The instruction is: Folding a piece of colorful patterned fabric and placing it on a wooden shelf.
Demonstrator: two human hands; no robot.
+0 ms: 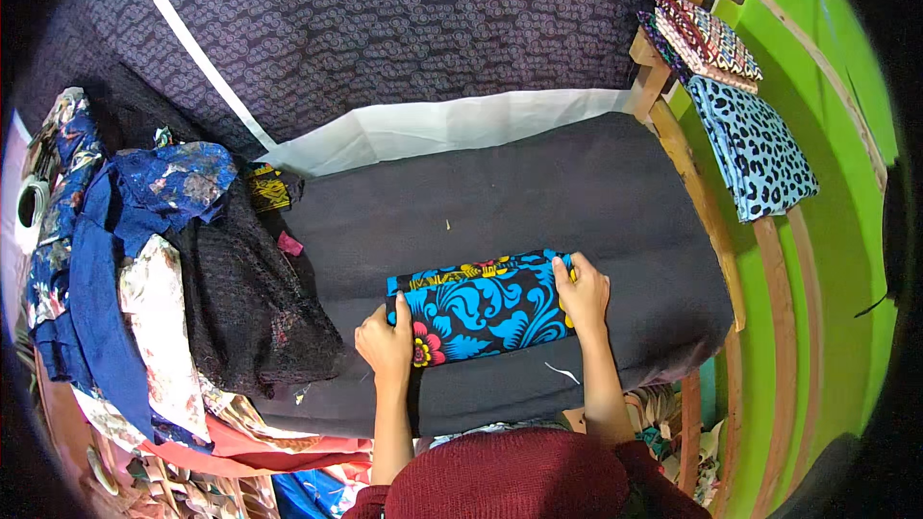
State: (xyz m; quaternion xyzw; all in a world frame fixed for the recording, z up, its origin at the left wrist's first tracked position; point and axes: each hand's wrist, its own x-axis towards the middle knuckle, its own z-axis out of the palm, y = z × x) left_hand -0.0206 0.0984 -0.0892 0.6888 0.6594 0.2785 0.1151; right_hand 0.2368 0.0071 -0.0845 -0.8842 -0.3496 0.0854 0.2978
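A folded piece of patterned cloth, black with blue swirls and red and yellow flowers, lies across the dark covered table in front of me. My left hand grips its left end, thumb on top and fingers beneath. At the opposite end my right hand pinches the upper right corner the same way, its fingers partly hidden. The fold shows layered edges along its far side.
A dark cloth covers the table. Heaped fabrics, including black lace and blue floral cloth, lie at the left. Folded spotted blue cloth rests on a wooden rail at the right. Offcuts lie below.
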